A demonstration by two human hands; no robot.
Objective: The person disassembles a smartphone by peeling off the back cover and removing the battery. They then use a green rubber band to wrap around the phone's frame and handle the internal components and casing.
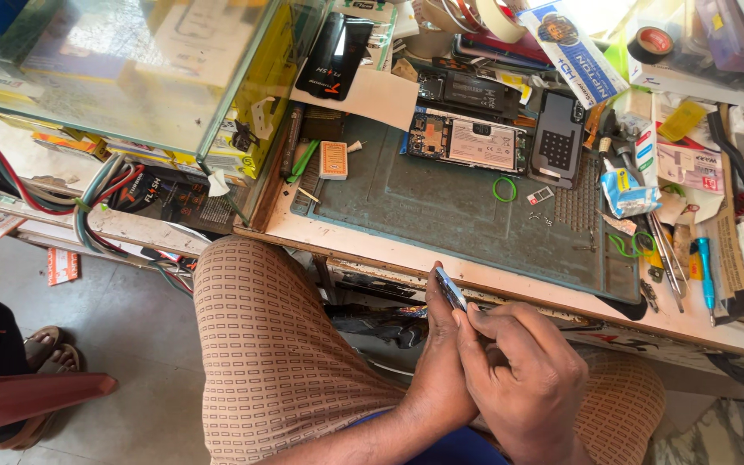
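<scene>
Both of my hands are together below the workbench's front edge, above my lap. My left hand [441, 366] grips a thin flat phone part [450, 288] seen edge-on, its upper end sticking out past my thumb. My right hand [523, 366] lies against it, with the fingertips pinched at the part's lower end. On the grey-green work mat [441, 215] above lies an opened phone [467, 142] with its battery showing, and a dark phone back cover [557, 138] rests beside it.
A green ring [505, 189], a small orange box [333, 159] and tiny screws lie on the mat. Tweezers, screwdrivers and packets crowd the bench's right side [699, 258]. A glass case [114, 69] stands at the left, with cables below. Another person's sandalled foot [45, 344] is at the far left.
</scene>
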